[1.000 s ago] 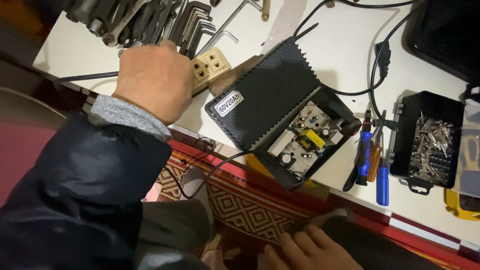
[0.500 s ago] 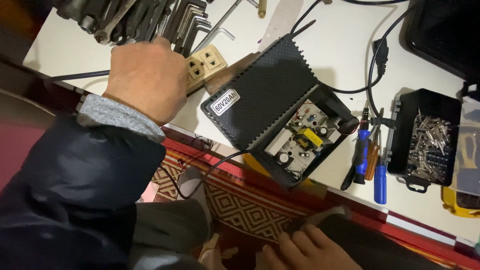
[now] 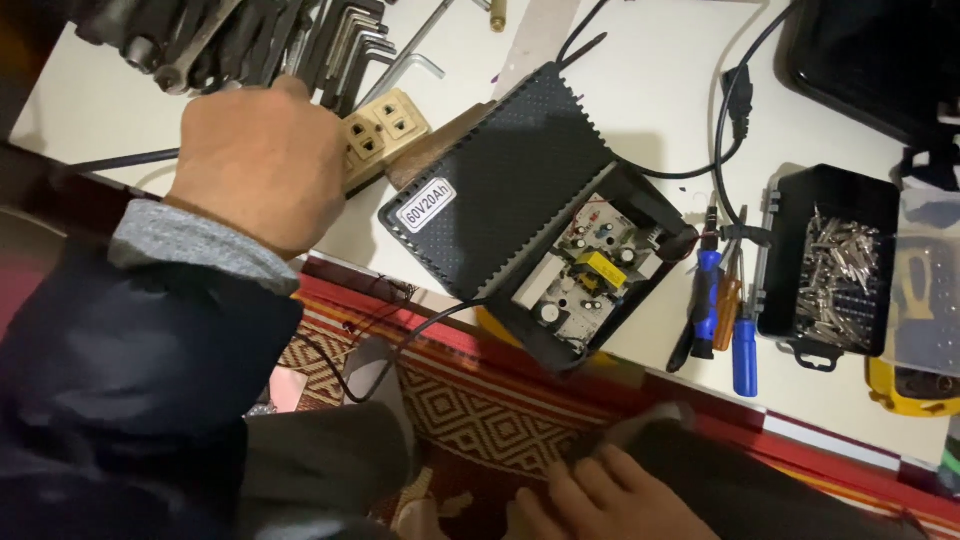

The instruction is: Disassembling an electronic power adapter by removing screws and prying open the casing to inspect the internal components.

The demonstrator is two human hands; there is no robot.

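Left hand (image 3: 262, 160): on the table (image 3: 640, 110), fingers curled over the beige socket block (image 3: 385, 135); grip hidden, cannot tell. Right hand (image 3: 610, 500): low, fingers loosely spread on dark cloth. Opened black charger (image 3: 520, 190): beside the socket block, circuit board (image 3: 590, 275) exposed. Next move likely needs a steady hold there.

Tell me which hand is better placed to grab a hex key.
Left. The left hand is on the table at the socket, right beside the hex keys. The right hand is down below the table edge.
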